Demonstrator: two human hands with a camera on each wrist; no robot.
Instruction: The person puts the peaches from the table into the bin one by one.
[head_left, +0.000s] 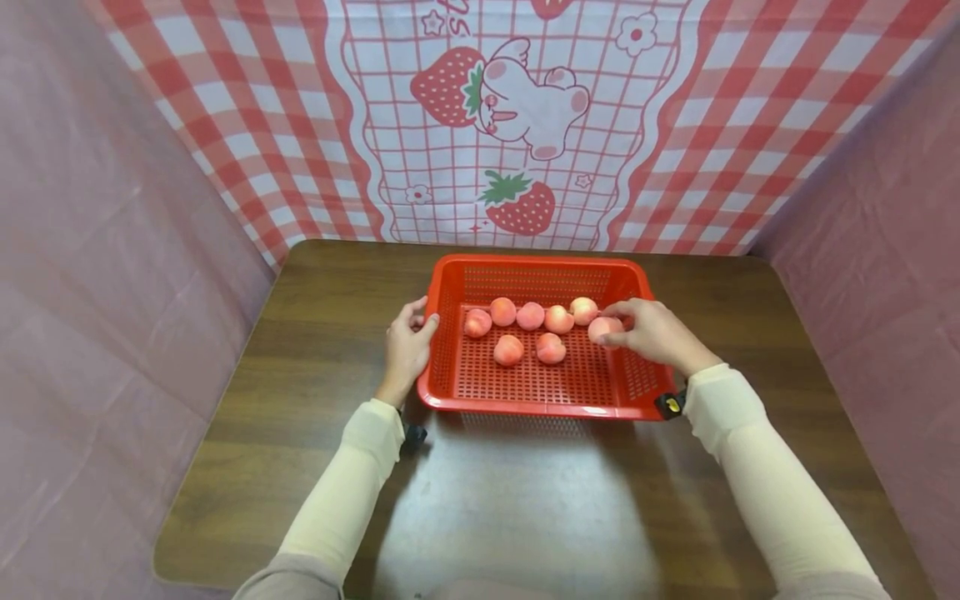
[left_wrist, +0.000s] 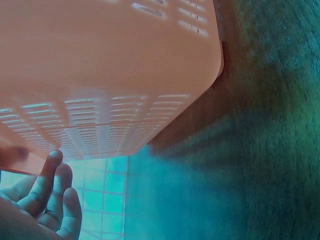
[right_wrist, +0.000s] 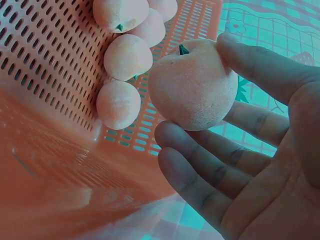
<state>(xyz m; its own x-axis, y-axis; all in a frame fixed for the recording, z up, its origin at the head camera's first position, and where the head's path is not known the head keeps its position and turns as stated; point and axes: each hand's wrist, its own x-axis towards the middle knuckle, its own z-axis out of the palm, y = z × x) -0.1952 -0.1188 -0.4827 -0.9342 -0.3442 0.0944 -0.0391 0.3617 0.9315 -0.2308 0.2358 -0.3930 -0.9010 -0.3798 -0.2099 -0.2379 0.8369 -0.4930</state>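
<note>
A red plastic basket with slotted walls and floor stands on a wooden table. Inside it, several pinkish-yellow peaches lie in a loose row, with two nearer its front. At the left end, my left hand holds the rim, thumb at the edge and fingers against the outer wall. The left wrist view shows those fingers by the slotted side. Over the basket's right end my right hand pinches a peach between thumb and fingertips, its small green stem tip showing.
The wooden table extends around the basket on all sides. A checked red-and-white cloth with strawberry prints hangs behind it. Pink drapes close off both sides.
</note>
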